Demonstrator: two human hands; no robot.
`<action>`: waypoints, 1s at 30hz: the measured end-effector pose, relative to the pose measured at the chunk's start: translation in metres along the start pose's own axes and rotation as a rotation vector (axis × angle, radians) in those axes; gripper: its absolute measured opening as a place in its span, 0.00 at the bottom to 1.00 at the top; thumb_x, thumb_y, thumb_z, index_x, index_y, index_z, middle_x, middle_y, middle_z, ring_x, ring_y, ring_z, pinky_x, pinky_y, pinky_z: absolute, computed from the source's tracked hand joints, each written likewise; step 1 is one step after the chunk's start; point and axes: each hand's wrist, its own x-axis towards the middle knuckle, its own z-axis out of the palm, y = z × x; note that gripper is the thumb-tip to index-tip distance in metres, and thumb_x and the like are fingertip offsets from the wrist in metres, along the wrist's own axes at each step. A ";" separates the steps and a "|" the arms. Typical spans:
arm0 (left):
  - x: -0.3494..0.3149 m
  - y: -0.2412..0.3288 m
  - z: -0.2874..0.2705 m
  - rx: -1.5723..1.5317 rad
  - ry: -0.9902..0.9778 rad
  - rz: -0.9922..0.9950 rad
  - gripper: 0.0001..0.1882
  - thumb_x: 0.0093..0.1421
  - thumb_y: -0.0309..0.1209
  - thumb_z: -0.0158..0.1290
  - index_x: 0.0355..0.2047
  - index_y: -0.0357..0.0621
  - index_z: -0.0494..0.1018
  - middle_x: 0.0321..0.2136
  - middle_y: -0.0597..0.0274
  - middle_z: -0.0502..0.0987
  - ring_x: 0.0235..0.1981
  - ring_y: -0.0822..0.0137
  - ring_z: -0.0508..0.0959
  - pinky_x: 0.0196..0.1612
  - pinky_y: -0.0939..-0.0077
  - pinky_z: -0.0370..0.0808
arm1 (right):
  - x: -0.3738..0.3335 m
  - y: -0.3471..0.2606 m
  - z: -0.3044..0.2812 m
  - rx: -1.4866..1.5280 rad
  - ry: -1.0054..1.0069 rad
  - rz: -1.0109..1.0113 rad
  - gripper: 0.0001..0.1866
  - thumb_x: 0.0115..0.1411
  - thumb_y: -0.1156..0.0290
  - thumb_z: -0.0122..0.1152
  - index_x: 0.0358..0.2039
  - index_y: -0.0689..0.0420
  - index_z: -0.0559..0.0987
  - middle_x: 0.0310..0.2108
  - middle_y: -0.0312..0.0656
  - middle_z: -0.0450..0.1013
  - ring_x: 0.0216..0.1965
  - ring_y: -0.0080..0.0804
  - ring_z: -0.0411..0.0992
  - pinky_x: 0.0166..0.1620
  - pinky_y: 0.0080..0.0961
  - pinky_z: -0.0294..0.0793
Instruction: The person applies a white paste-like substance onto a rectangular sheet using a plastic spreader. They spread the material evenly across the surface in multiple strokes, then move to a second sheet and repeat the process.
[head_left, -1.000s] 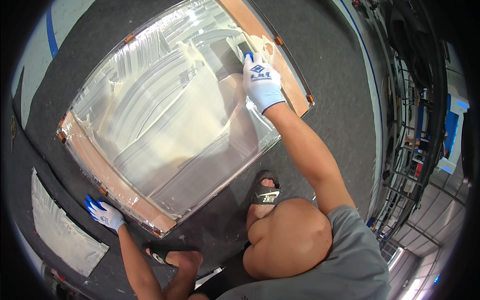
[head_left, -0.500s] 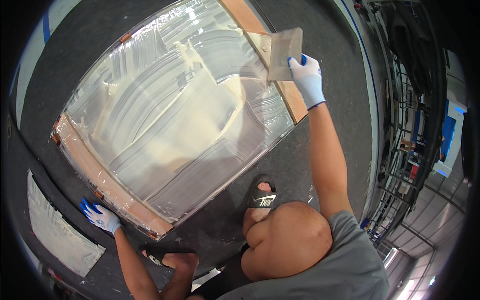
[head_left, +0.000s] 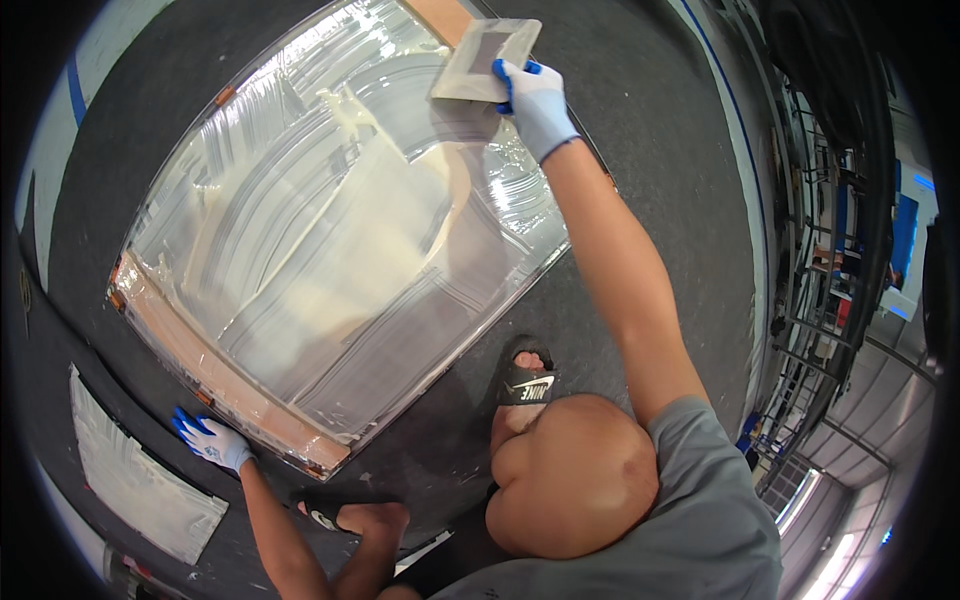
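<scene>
My right hand (head_left: 535,105), in a white and blue coated glove, grips a flat, pale rectangular spreader (head_left: 462,75). The spreader is held over the upper right part of a large panel (head_left: 400,385), close to its end strip; whether its edge touches is hard to tell. Cream-coloured paste (head_left: 350,235) lies smeared across the panel in streaks and curved ridges, thickest around the middle. My left hand (head_left: 213,443), gloved alike, lies with fingers spread on the dark floor, just outside the panel's lower left edge, holding nothing.
A wooden strip (head_left: 230,365) runs along the panel's lower left end, with small orange-brown blocks at the rim. Another wooden strip (head_left: 440,18) shows at the upper right. A smaller paste-coated board (head_left: 145,475) lies at far left. Metal racks (head_left: 825,260) stand at right.
My right hand has swung left and slightly up with the spreader, from the right-hand wooden strip in over the panel. My left hand stays on the floor. The view has shifted slightly.
</scene>
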 end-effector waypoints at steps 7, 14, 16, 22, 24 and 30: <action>-0.001 -0.003 0.003 0.017 -0.023 -0.030 0.28 0.77 0.44 0.39 0.74 0.55 0.64 0.73 0.53 0.64 0.71 0.47 0.65 0.71 0.47 0.59 | -0.054 0.024 -0.045 -0.059 0.256 0.148 0.15 0.62 0.62 0.70 0.44 0.58 0.83 0.32 0.37 0.79 0.27 0.26 0.76 0.24 0.24 0.75; 0.000 -0.004 0.003 -0.008 -0.032 -0.040 0.28 0.77 0.44 0.39 0.74 0.55 0.64 0.73 0.52 0.63 0.71 0.47 0.65 0.71 0.46 0.59 | -0.132 0.055 -0.119 -0.070 0.432 0.320 0.11 0.63 0.64 0.70 0.40 0.58 0.84 0.27 0.35 0.77 0.21 0.25 0.73 0.21 0.25 0.71; 0.001 -0.004 0.003 -0.025 -0.019 -0.031 0.28 0.77 0.44 0.39 0.74 0.55 0.64 0.73 0.52 0.63 0.72 0.47 0.65 0.71 0.46 0.59 | -0.145 0.059 -0.132 -0.070 0.479 0.354 0.11 0.64 0.64 0.69 0.39 0.59 0.84 0.26 0.35 0.77 0.20 0.25 0.72 0.20 0.25 0.70; 0.001 -0.005 0.003 -0.028 -0.025 -0.030 0.29 0.77 0.45 0.39 0.74 0.54 0.64 0.73 0.49 0.63 0.72 0.48 0.64 0.72 0.47 0.59 | -0.172 0.066 -0.159 -0.039 0.546 0.391 0.11 0.61 0.62 0.72 0.36 0.54 0.81 0.24 0.32 0.73 0.18 0.25 0.69 0.20 0.24 0.69; 0.002 -0.004 0.005 -0.029 -0.020 -0.025 0.29 0.77 0.45 0.39 0.74 0.54 0.64 0.73 0.49 0.63 0.73 0.48 0.64 0.72 0.47 0.59 | -0.176 0.063 -0.166 -0.069 0.559 0.384 0.09 0.63 0.64 0.70 0.37 0.56 0.83 0.24 0.32 0.75 0.19 0.24 0.71 0.20 0.24 0.69; 0.002 -0.003 0.002 -0.030 -0.036 -0.041 0.29 0.77 0.45 0.39 0.74 0.53 0.64 0.73 0.49 0.63 0.72 0.47 0.64 0.72 0.47 0.59 | -0.186 0.038 -0.180 -0.202 0.528 0.321 0.10 0.64 0.65 0.69 0.35 0.59 0.84 0.24 0.34 0.75 0.19 0.24 0.71 0.20 0.24 0.70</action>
